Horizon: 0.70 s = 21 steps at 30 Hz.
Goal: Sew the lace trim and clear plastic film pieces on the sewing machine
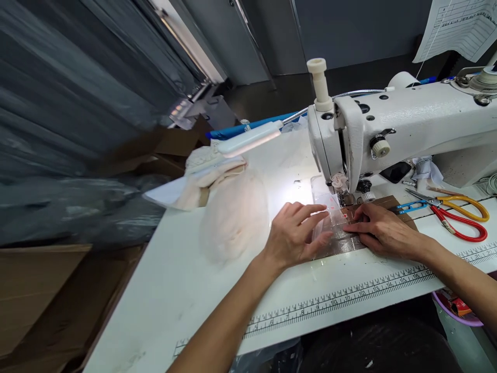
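Observation:
A thin sheer white fabric (329, 224) with small red marks lies under the needle area of the white sewing machine (411, 122). My left hand (293, 233) rests at the fabric's left side, its fingers bent and spread apart from the thumb. On the other side, my right hand (382, 230) has its fingers drawn together at the fabric's right edge, the forefinger reaching toward the seam. Beneath that hand is a brown flat plate (388, 203). A pale ruffled bit of cloth (339, 181) hangs by the needle bar.
Right of my hands lie blue thread snips (411, 207) and scissors (462, 215) with red and yellow handles. A pale fluffy cloth pile (235, 215) sits to the left. A lamp (250, 139) stretches above the table. A printed ruler (334, 305) runs along the front edge.

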Available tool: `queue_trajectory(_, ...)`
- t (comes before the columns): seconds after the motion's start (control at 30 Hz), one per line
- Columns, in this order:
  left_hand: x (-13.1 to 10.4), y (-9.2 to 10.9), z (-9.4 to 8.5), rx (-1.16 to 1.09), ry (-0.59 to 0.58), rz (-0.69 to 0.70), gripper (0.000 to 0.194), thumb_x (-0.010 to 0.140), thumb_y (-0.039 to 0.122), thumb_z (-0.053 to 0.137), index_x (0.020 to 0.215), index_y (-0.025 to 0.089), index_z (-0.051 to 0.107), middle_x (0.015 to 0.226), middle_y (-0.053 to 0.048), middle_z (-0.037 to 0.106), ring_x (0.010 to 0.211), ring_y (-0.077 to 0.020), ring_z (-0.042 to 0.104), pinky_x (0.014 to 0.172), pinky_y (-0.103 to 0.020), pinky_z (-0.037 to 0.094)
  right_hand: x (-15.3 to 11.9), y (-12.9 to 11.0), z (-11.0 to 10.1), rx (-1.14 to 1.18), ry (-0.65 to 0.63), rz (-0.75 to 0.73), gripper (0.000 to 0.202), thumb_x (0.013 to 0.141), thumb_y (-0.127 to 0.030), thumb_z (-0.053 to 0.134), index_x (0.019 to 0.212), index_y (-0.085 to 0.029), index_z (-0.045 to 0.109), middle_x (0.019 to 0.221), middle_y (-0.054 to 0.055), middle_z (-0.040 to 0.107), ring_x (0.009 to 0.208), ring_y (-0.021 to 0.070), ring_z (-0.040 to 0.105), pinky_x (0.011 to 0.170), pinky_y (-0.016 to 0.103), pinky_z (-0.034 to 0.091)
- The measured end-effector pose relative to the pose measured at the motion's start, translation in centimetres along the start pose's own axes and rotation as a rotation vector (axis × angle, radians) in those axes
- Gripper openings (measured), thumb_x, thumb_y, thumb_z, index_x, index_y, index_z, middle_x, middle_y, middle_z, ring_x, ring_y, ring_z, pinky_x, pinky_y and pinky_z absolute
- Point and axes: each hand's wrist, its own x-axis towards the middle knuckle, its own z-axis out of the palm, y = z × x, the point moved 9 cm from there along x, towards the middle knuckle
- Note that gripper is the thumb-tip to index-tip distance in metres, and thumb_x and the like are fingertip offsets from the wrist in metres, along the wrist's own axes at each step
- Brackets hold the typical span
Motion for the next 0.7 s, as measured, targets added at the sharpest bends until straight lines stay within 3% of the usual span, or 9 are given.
queue_trajectory(0.1, 0.0, 0.7, 1.6, 0.037, -0.110, 0.058, 0.042, 0.100, 0.049, 0.039, 0.103, 0.014, 0.062, 0.103, -0.009, 0.072, 0.071, -0.0199, 0.056, 0.059, -0.034, 0.040, -0.1, -0.1, -0.1, -0.016, 0.022, -0.005, 0.036, 0.089, -0.014, 0.051, 0.118, -0.023, 0.070, 0.106, 0.011, 0.056, 0.097, 0.0208, 0.054, 0.083, 0.036, 0.050)
queue_trajectory(0.2, -0.1, 0.6, 2.5, 0.007, -0.168, 0.048, 0.042, 0.101, 0.047, 0.037, 0.105, 0.013, 0.061, 0.105, -0.010, 0.071, 0.074, -0.0201, 0.057, 0.061, -0.035, 0.044, -0.1, -0.2, -0.1, -0.022, 0.026, -0.011, 0.036, 0.088, -0.013, 0.052, 0.118, -0.025, 0.070, 0.107, 0.011, 0.056, 0.097, 0.0209, 0.053, 0.083, 0.036, 0.050)
queue_trajectory(0.4, -0.5, 0.1, 2.8, -0.129, -0.144, 0.036, 0.030, 0.101, 0.037, 0.042, 0.110, 0.012, 0.057, 0.103, -0.013, 0.068, 0.084, -0.0202, 0.062, 0.070, -0.038, 0.054, -0.2, -0.3, -0.3, -0.016, 0.038, -0.013, 0.036, 0.088, -0.012, 0.052, 0.117, -0.023, 0.070, 0.106, 0.011, 0.057, 0.095, 0.0208, 0.054, 0.081, 0.036, 0.051)
queue_trajectory(0.7, -0.5, 0.3, 2.5, -0.162, -0.107, 0.042, 0.022, 0.101, 0.030, 0.043, 0.111, 0.013, 0.054, 0.099, -0.011, 0.065, 0.084, -0.0193, 0.062, 0.070, -0.038, 0.057, -0.1, -0.3, -0.3, -0.037, 0.037, -0.023, 0.035, 0.088, -0.014, 0.051, 0.115, -0.025, 0.071, 0.105, 0.011, 0.056, 0.097, 0.0209, 0.054, 0.081, 0.035, 0.051)
